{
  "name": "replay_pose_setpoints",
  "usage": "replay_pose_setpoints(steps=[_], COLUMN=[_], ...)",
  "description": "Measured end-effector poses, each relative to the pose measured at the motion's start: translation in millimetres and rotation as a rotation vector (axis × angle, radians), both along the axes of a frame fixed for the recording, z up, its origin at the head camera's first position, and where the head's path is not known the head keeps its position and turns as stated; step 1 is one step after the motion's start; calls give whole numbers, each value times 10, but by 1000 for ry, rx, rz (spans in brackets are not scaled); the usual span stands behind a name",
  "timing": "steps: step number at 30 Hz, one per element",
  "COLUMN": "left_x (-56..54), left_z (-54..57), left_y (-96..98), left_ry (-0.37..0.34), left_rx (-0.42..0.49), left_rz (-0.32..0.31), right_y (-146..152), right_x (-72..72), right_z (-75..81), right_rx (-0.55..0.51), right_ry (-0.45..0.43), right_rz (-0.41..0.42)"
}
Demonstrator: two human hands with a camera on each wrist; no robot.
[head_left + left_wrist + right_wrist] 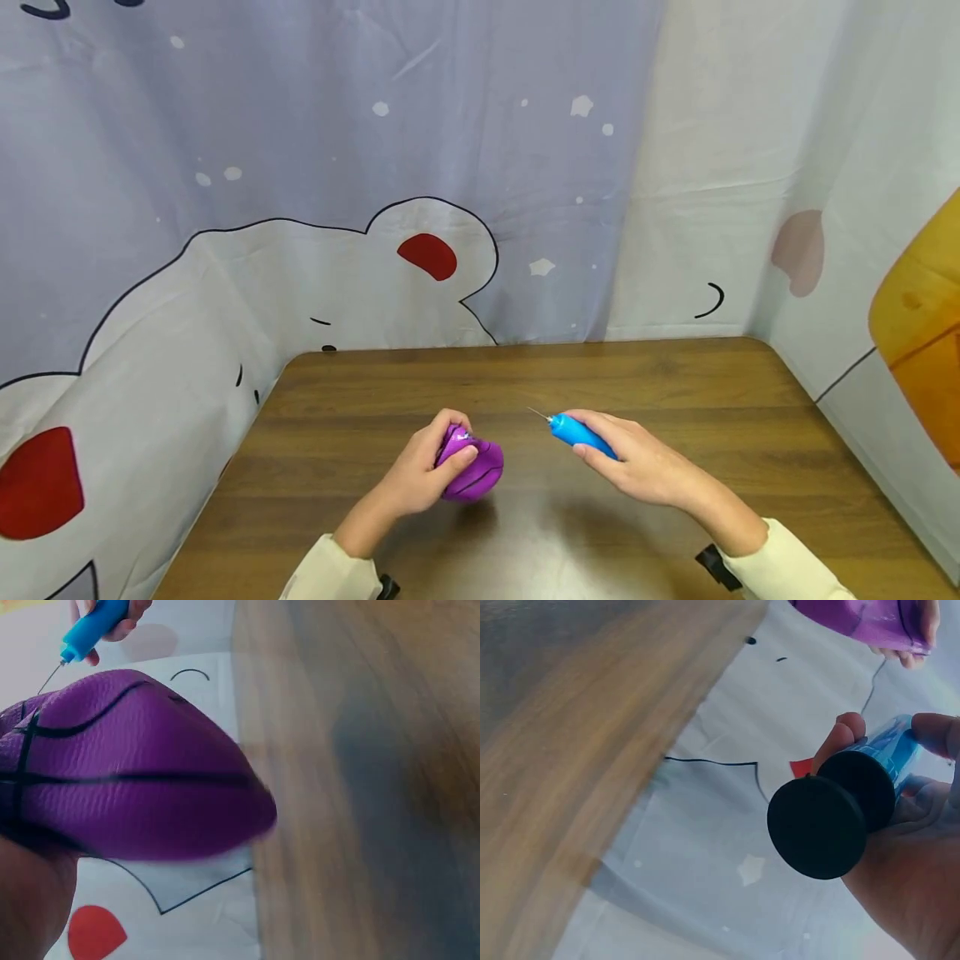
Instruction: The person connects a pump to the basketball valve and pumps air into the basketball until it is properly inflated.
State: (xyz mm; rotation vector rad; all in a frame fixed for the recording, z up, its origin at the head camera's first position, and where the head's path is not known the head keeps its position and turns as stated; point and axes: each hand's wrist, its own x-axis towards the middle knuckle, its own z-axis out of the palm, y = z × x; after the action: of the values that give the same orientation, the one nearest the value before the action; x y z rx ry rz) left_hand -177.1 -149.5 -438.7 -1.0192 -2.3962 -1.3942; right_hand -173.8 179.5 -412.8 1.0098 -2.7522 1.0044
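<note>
My left hand (422,468) grips a purple ball (480,477) with black lines, thumb on its near side. The ball is soft and caved in, and it is held above the table. In my right hand (641,460) is a small blue hand pump (581,434), its thin metal needle (537,412) pointing left toward the ball. In the head view a gap separates needle and ball. The right wrist view shows the pump's black round end (817,827) facing the camera, fingers curled round the blue barrel (892,746).
Under both hands lies a brown wooden table (360,396). A printed curtain (555,167) with cartoon shapes hangs along the table's back and both sides. Black straps (716,567) show at the cuffs.
</note>
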Motion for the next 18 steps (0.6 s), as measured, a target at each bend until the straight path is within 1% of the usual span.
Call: replay_pose_setpoints(steps=[2,5,8,10,14,18], left_x=[11,33,54,60,59,43], left_z=[15,44,82,109,140,131], left_y=[-5,5,33,56,83,82], left_ry=[64,175,261,310,372,410], left_rx=[7,-6,-28,-40,-45,-7], left_rz=[-14,-18,-23,-44,-94,-145], right_y=[-20,-45,-64,-70,-74,-80], right_x=[16,43,69,86,125,164], right_z=[36,91,139,169,225,280], right_rx=[-6,-1,13,19,23,16], right_ry=[17,47,77,93,123,150], right_rz=[23,57,76,86,123,164])
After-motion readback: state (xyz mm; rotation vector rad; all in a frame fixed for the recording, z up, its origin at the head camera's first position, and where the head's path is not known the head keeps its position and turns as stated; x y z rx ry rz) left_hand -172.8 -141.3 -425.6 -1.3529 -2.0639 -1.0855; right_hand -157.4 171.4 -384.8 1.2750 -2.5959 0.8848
